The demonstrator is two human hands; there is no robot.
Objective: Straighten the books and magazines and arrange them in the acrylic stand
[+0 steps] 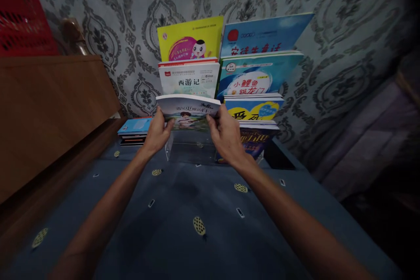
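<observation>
A thin paperback book with a drawn figure on its cover is held between my two hands, tilted with its top edge away from me. My left hand is closed on its left edge, thumb on the cover. On the right edge my right hand grips the same way. The book is at the left half of a clear tiered book stand, in front of a white book and a yellow book. Whether it rests on the stand is hidden.
The stand's right half carries a blue book, a teal book, a blue-and-yellow book and a dark purple book. Left of it lies a book stack. A wooden cabinet bears a red basket.
</observation>
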